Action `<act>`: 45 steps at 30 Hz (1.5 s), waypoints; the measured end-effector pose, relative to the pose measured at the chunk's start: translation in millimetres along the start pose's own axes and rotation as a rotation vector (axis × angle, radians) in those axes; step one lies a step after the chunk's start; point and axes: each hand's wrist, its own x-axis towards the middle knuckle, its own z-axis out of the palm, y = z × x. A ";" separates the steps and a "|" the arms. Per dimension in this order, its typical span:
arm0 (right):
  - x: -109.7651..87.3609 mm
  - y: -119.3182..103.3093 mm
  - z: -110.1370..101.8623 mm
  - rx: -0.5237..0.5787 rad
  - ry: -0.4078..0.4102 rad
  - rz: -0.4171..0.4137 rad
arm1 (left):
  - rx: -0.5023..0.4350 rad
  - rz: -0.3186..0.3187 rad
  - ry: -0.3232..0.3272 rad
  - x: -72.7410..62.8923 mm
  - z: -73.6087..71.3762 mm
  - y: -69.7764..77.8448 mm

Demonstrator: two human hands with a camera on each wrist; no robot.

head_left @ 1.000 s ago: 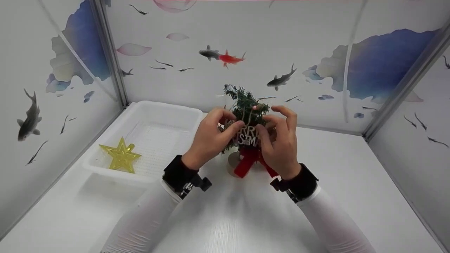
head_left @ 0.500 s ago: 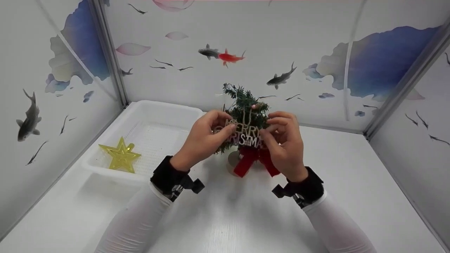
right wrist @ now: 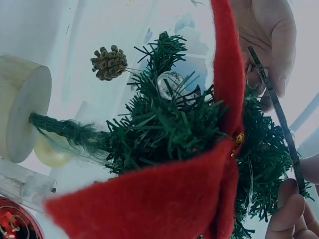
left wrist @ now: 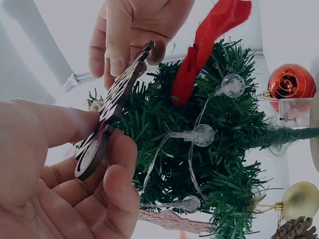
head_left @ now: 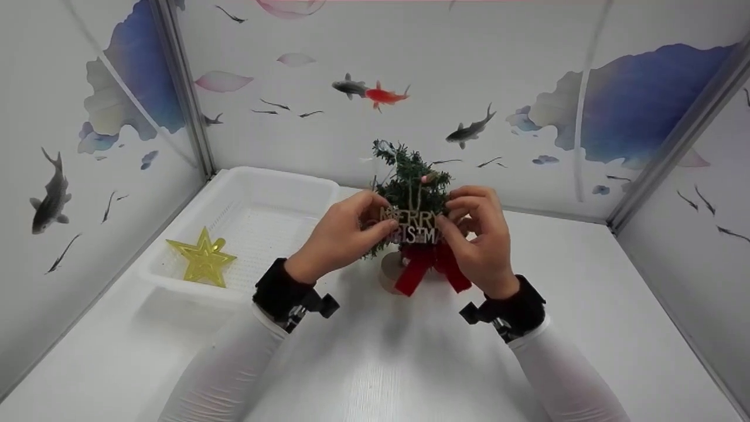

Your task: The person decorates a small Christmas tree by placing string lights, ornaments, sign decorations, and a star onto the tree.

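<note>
Both hands hold a flat wooden MERRY CHRISTMAS sign (head_left: 411,226) in front of a small green Christmas tree (head_left: 404,159). My left hand (head_left: 340,235) pinches the sign's left end between thumb and fingers; the left wrist view shows the sign (left wrist: 117,102) edge-on in that grip. The right hand (head_left: 484,246) pinches the opposite end, its fingertips (right wrist: 290,201) at the sign's edge in the right wrist view. A twine loop (head_left: 415,196) rises from the sign against the branches. Under the sign hangs a red bow (head_left: 415,276), and the round wooden base (head_left: 391,273) shows below. Lettering at both ends is partly covered by fingers.
To the left stands a white plastic basket (head_left: 281,179) with a gold star topper (head_left: 204,259) in it. Clear bulb lights (left wrist: 202,135) run through the branches. A red ball (left wrist: 291,85), a pale gold ball (left wrist: 300,200) and a pine cone (right wrist: 108,63) are around the tree.
Both hands have moved slightly apart, uncovering more of the sign's lettering. In the last half second the sign has shifted a little to the right, and the bow slightly too.
</note>
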 end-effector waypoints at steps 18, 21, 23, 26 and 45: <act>-3.7 -3.0 8.2 0.009 -0.038 0.000 | 0.041 -0.026 -0.001 0.5 -13.2 -1.9; -3.4 -3.1 7.4 0.014 -0.026 -0.003 | 0.054 -0.031 -0.006 1.4 -11.7 -1.3; -2.7 -2.9 6.8 0.024 -0.014 -0.001 | 0.059 -0.026 -0.007 2.3 -10.4 -0.7; -2.2 -2.4 6.3 0.041 -0.004 0.000 | 0.059 -0.018 -0.004 2.5 -9.8 -0.1; 1.5 -2.3 2.5 0.044 -0.011 0.002 | 0.029 -0.005 0.011 1.8 -8.4 -2.0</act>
